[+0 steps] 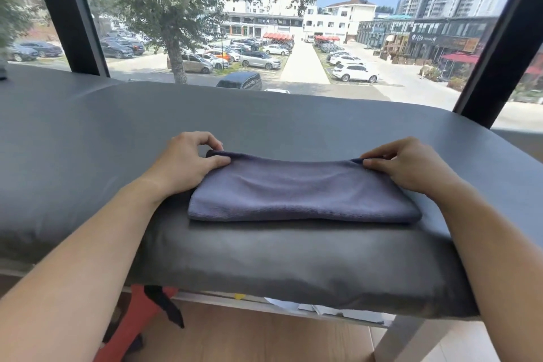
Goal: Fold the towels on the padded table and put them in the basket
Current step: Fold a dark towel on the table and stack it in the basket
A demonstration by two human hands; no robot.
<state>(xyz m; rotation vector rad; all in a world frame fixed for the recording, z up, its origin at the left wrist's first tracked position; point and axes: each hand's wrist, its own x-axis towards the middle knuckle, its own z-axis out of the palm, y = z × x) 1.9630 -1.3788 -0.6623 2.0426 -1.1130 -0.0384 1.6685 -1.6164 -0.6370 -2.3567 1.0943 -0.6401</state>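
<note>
**A:** Where's your towel?

**B:** The towel (302,188) lies folded on the near part of the grey tabletop (88,132), close to the front edge, long side running left to right. Its far edge is lifted a little between your hands.

**A:** And your grip on it?

**B:** Your left hand (185,161) pinches the far left corner, thumb on top, fingers curled behind it. Your right hand (411,167) pinches the far right corner the same way. The fingertips on both sides tuck behind the cloth, so you can't see how much of it they hold.

**A:** How many layers in that fold?

**B:** Hard to tell. The near edge looks rounded and thick, but the layers don't show apart.

**A:** Anything under the tabletop?

**B:** Something red with a black strap (164,303) shows below the front edge at left, cut off by your left arm and the pad. Some white papers (323,308) peek out further right, mostly hidden. A grey leg (402,338) stands at the right on the wood floor (264,341).

**A:** Behind it?

**B:** A window (264,23) onto a car park, trees and buildings.
</note>
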